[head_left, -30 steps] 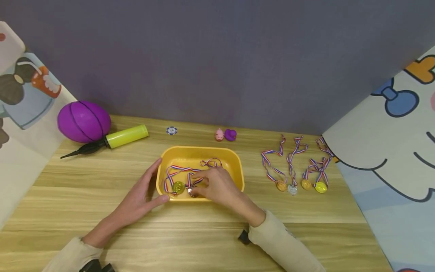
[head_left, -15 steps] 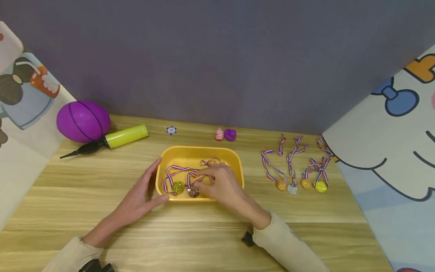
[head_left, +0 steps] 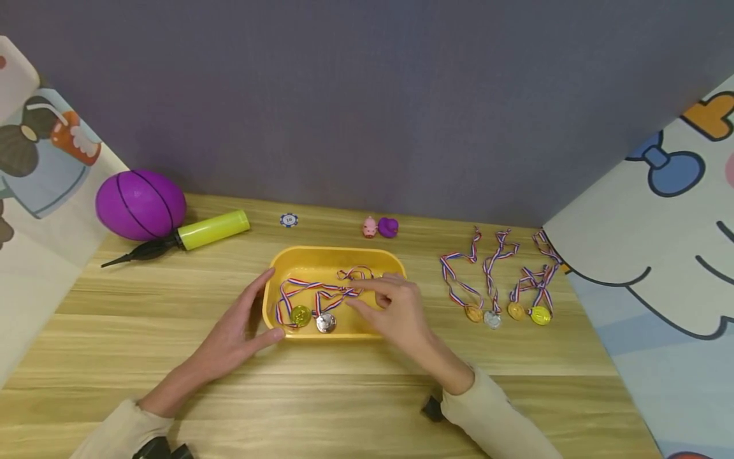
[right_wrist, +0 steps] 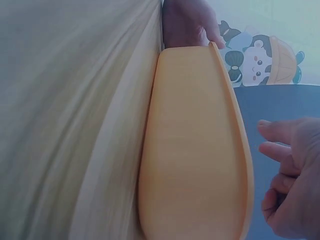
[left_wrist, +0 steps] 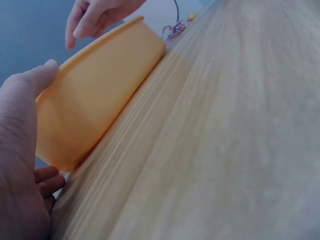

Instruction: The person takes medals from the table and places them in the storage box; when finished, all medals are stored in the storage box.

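Note:
A yellow tray (head_left: 315, 257) stands on the wooden table. In it lie a gold medal (head_left: 301, 316) and a silver medal (head_left: 325, 322), side by side near the front wall, their striped ribbons (head_left: 309, 283) spread behind them. My left hand (head_left: 229, 335) rests against the tray's left end, its thumb on the rim, as the left wrist view shows along the tray's side (left_wrist: 105, 90). Over the tray's right half hovers my right hand (head_left: 401, 312), thumb and index finger stretched out and apart, the other fingers bent. Nothing is between them.
To the right lie several medals (head_left: 492, 319) with ribbons. Behind the tray are a pink pig toy (head_left: 370, 227), a purple duck (head_left: 388, 227) and a poker chip (head_left: 289, 220). A purple ball (head_left: 141, 205) and a green hand pump (head_left: 212, 231) lie at the back left.
My right hand has let go of the silver medal and drawn back to the right. That medal, tilted under the fingers before, now lies flat. My left hand stays where it was.

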`<act>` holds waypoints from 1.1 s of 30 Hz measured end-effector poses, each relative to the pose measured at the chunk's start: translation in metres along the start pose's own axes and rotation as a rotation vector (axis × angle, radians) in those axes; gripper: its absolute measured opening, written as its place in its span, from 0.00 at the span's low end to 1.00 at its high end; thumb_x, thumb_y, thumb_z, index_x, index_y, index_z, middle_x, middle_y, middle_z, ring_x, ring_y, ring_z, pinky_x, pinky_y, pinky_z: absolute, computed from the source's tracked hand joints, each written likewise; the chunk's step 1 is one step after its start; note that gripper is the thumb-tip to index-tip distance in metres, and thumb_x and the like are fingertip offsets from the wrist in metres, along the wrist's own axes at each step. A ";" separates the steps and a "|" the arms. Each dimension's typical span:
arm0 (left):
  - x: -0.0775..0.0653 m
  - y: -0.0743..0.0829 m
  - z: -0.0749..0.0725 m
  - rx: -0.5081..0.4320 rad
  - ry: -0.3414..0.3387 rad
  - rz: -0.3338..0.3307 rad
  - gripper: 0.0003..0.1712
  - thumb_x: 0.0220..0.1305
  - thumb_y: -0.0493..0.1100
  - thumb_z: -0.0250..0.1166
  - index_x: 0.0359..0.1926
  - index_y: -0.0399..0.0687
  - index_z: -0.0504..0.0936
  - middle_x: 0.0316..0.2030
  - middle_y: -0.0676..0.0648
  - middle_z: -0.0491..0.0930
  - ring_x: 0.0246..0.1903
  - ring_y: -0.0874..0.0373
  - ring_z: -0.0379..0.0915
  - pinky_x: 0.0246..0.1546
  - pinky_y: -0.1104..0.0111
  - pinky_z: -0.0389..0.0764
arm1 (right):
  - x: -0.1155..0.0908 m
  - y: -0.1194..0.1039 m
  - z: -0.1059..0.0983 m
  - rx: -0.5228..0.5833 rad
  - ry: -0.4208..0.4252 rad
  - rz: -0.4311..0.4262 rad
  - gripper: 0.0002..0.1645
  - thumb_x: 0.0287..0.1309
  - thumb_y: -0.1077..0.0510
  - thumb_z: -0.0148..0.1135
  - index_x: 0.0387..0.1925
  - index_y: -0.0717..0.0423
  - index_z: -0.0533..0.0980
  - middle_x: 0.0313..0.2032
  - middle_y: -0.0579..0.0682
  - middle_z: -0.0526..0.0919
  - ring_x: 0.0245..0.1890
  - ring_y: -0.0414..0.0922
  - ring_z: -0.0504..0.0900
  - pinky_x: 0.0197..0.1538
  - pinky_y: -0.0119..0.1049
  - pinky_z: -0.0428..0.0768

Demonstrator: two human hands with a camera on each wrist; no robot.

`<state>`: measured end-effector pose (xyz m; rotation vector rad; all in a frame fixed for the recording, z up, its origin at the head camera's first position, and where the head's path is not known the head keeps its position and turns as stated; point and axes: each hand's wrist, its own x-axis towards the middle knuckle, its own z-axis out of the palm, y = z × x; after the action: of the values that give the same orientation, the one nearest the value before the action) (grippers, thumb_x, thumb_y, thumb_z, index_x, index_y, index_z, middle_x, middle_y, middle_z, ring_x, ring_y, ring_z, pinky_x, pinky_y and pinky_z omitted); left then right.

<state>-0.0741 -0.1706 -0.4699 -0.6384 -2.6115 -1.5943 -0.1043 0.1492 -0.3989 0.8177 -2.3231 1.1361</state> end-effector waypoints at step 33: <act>0.000 0.001 0.000 -0.036 -0.006 0.014 0.65 0.69 0.40 0.79 0.92 0.58 0.45 0.86 0.33 0.56 0.82 0.30 0.57 0.76 0.82 0.56 | -0.066 0.041 -0.063 0.004 0.206 0.082 0.13 0.58 0.58 0.86 0.42 0.60 0.93 0.15 0.46 0.62 0.21 0.38 0.59 0.32 0.29 0.63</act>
<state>-0.0734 -0.1701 -0.4689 -0.6631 -2.5824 -1.6416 -0.0759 0.2409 -0.4249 0.5818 -2.2011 1.1995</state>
